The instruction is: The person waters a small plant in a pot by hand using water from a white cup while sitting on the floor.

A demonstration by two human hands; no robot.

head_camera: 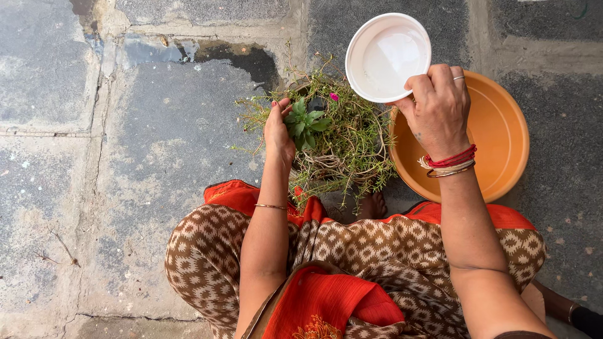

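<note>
My right hand grips the rim of a white round cup with water in it, held above the right side of a bushy trailing potted plant. My left hand rests on the plant's left side, touching a cluster of broad green leaves. A small pink flower shows near the top of the plant. The pot itself is mostly hidden by the foliage.
An orange plastic basin sits on the ground to the right of the plant, partly behind my right wrist. The ground is grey stone slabs with a wet patch behind the plant. My lap in patterned brown and orange cloth fills the foreground.
</note>
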